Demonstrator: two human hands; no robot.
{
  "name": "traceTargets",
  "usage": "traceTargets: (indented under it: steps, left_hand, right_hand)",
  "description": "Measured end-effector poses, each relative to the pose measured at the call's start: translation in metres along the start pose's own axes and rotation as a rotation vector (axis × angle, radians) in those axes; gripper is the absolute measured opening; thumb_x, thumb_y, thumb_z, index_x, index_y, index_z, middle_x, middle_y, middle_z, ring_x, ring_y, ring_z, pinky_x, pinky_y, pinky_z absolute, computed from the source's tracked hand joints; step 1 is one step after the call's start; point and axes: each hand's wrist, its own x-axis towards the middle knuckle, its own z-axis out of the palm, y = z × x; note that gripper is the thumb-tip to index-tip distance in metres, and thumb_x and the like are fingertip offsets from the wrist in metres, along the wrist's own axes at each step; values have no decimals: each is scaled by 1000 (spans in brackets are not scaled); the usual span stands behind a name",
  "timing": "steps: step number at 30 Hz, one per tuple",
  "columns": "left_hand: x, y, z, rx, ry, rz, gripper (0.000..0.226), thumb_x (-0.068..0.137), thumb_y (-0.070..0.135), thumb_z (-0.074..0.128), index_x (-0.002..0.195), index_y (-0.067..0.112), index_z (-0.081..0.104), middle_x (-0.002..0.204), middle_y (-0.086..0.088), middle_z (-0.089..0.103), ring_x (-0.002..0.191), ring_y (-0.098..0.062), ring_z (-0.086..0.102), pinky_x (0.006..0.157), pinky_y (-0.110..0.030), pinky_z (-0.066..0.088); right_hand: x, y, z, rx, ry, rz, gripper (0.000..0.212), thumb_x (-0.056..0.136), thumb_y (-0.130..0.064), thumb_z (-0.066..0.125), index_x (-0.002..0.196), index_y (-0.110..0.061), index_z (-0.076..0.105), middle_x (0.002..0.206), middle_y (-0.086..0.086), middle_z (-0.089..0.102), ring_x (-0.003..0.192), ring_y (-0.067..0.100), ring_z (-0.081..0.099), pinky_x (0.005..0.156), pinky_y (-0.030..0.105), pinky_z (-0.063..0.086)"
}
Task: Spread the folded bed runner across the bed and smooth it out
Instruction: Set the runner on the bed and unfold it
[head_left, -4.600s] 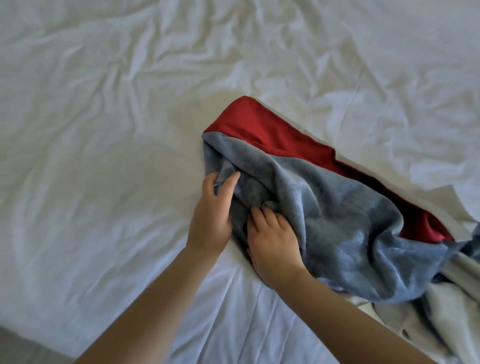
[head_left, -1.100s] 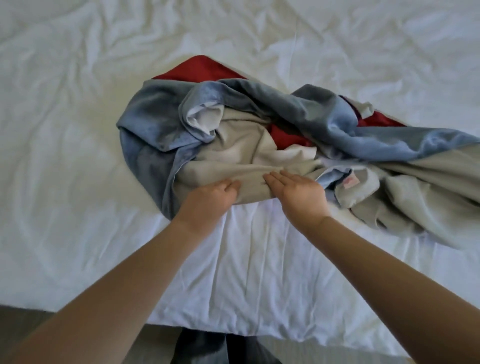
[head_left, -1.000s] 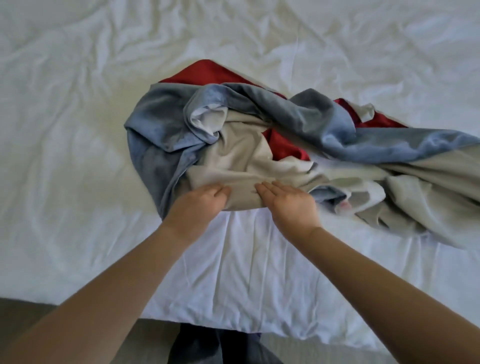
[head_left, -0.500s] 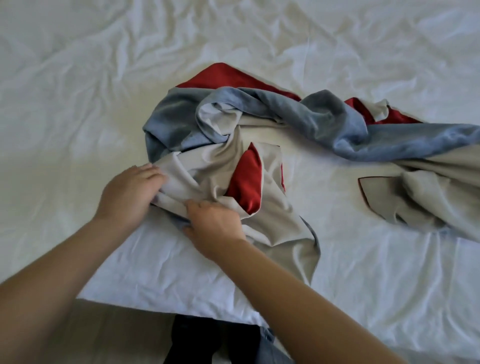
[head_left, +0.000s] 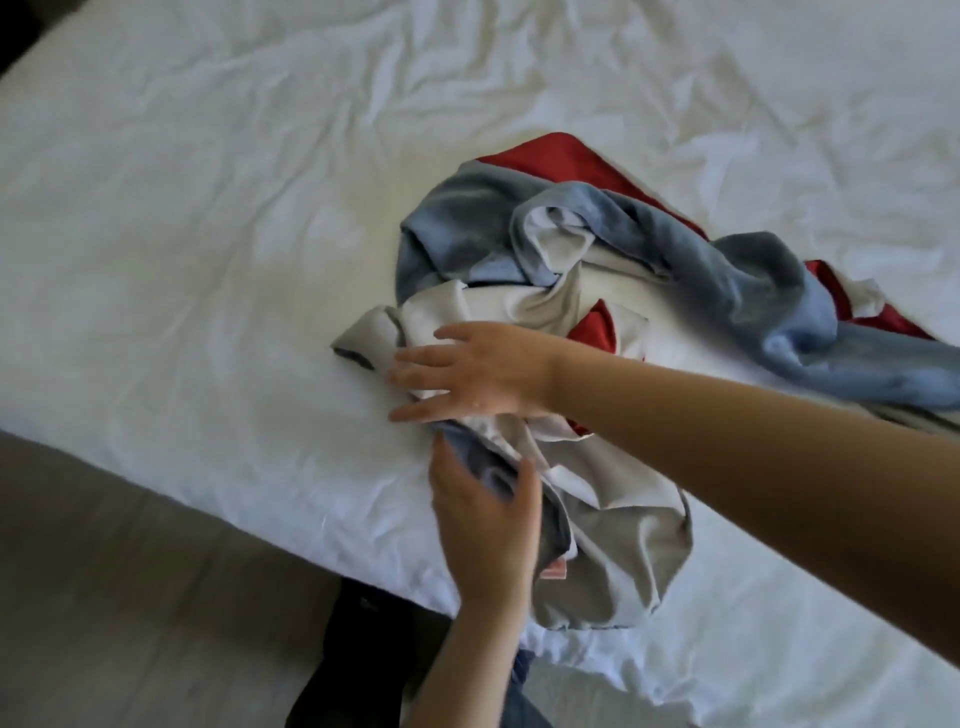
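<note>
Near the edge of the bed (head_left: 208, 260), my right hand (head_left: 467, 374) had released the bed runner (head_left: 753, 291), fingers (head_left: 415, 358) spread flat on it. I couldn't tell my left hand's (head_left: 483, 525) hold. It stayed bunched.

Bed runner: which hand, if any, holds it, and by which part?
The right hand lies flat on the bed runner, gripping nothing. The left hand brackets its blue near fold; blur hides whether it grips.
</note>
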Motion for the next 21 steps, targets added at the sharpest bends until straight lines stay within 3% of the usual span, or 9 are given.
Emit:
traceTargets:
  steps: [4,7,9,12,15,21]
  left_hand:
    - [3,4,20,-50,59,-77,90,73,24,77,146,5,28,143,-10,41,130,-19,39,95,-8,27]
    - [13,-2,24,-39,69,-155,85,76,11,71,148,7,26,140,-11,41,126,-23,41,91,-17,34]
    - [19,-10,22,-45,65,-158,77,79,-1,63,147,11,29,138,-9,43,124,-20,44,85,-10,29]
    - [33,-28,10,-66,95,-84,72,73,-14,53,140,10,43,134,-7,52,123,-18,46,90,-1,24]
    - [52,-43,-15,-20,106,14,63,70,-14,52,127,12,55,121,-2,62,113,-17,56,92,-16,39]
    - [133,-53,-100,198,102,304,43,68,-10,52,104,10,65,91,-4,67,84,-23,60,75,-34,49]
  right_hand:
    - [18,10,20,-91,-59,-143,58,70,-10,75,124,-24,61,135,5,56,127,25,50,87,38,49]
    - [25,9,33,-153,-15,-202,26,77,-9,54,93,-18,72,127,5,62,122,26,54,86,37,50]
    - [29,7,40,-186,-23,-195,25,80,-7,46,81,-14,70,122,6,64,122,27,55,85,38,51]
    - [37,9,49,-228,-23,-196,22,82,-2,49,76,-15,65,104,4,68,116,26,58,86,38,50]
    - [50,12,46,-226,15,-175,23,80,3,49,70,-15,61,79,3,66,96,28,64,83,38,51]
    - [104,29,18,-276,27,83,20,58,3,67,66,-15,61,56,0,58,64,24,58,77,37,53]
